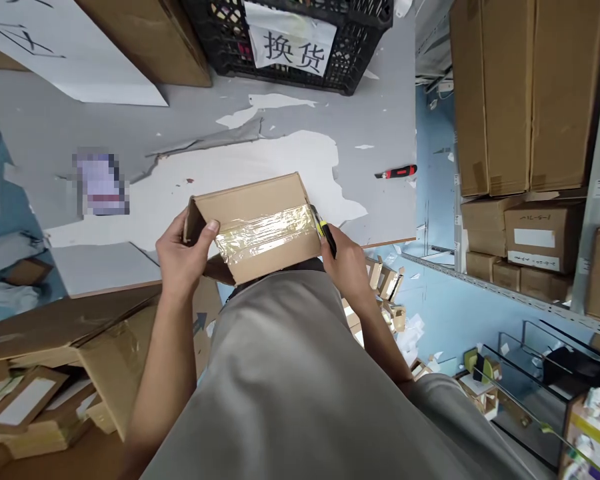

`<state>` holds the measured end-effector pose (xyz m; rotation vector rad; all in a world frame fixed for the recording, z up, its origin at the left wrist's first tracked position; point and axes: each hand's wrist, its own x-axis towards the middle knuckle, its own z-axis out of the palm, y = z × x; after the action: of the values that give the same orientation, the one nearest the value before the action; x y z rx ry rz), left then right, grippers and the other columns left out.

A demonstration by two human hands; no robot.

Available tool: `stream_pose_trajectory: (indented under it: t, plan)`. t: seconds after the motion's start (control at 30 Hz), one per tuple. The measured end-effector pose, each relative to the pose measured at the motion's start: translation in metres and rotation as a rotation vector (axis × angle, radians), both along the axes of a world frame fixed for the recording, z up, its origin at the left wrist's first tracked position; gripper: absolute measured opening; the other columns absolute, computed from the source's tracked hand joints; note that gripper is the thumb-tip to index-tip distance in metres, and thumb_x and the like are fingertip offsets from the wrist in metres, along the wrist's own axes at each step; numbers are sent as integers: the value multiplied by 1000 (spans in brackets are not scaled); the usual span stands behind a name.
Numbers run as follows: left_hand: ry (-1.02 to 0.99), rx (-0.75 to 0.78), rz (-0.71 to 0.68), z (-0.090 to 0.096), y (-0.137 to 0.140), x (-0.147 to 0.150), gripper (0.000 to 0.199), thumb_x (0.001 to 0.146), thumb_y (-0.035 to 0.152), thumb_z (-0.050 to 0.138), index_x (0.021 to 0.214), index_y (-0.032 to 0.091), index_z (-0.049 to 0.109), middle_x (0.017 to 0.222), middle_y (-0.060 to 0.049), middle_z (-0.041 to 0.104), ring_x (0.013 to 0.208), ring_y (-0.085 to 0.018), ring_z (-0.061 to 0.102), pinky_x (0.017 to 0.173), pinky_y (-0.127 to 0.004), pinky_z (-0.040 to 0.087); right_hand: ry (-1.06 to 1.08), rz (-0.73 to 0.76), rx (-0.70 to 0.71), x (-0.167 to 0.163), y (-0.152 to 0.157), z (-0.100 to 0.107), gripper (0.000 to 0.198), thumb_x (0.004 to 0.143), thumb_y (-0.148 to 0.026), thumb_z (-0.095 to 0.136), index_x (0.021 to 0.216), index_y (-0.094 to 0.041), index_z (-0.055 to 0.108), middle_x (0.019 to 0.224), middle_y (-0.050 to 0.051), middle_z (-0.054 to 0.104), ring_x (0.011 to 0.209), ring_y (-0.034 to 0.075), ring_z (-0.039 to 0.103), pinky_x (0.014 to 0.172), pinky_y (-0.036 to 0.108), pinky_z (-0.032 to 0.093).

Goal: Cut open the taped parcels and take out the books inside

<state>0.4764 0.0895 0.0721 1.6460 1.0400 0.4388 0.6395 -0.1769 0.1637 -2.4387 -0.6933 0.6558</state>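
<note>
A small brown cardboard box (270,257) is held close to my body over the table's front edge. Shiny clear tape runs along its upper face, and its left end stands open. My left hand (187,243) grips that open end, thumb on top and fingers around the outside. At the opposite end, my right hand (344,257) is closed around a black and yellow utility knife (326,233). The knife's tip is at the box's right end, by the end of the tape; how far the blade reaches in is hidden.
A red and black utility knife (397,172) lies at the table's right, a blurred phone-like object (103,183) at left. A black crate (350,80) with a paper label stands at the back. A large carton (125,360) of boxes is lower left; shelved cartons (510,100) stand right.
</note>
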Motion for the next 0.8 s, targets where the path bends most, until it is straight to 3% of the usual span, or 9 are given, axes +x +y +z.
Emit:
stream_pose_trajectory:
  t: [0.13, 0.3, 0.53, 0.8]
  plan:
    - [25, 23, 1, 2, -2, -1, 87, 82, 67, 91, 149, 13, 76, 140, -15, 82, 128, -34, 78, 118, -55, 62, 15, 29, -103, 3, 9, 6, 37, 118, -26, 40, 143, -18, 65, 129, 16, 81, 117, 31, 77, 97, 39, 59]
    - [70, 31, 11, 4, -4, 0, 81, 83, 63, 88, 145, 13, 78, 132, -14, 84, 126, -35, 79, 118, -55, 62, 36, 65, -336, 3, 30, 25, 40, 118, -21, 39, 152, -15, 59, 124, 18, 82, 111, 31, 80, 96, 40, 60]
    - [74, 54, 52, 1, -7, 4, 74, 85, 61, 88, 141, 13, 79, 128, -12, 84, 121, -34, 79, 113, -54, 63, 24, 137, -476, 4, 59, 49, 66, 107, -7, 42, 173, -7, 38, 112, 26, 83, 105, 38, 83, 92, 48, 64]
    - [82, 62, -16, 4, -8, 8, 68, 92, 63, 79, 138, 13, 80, 117, -9, 85, 112, -31, 79, 108, -46, 64, 77, 165, -649, -5, 45, 47, 47, 107, -5, 41, 147, -4, 66, 109, 27, 83, 108, 37, 83, 86, 42, 63]
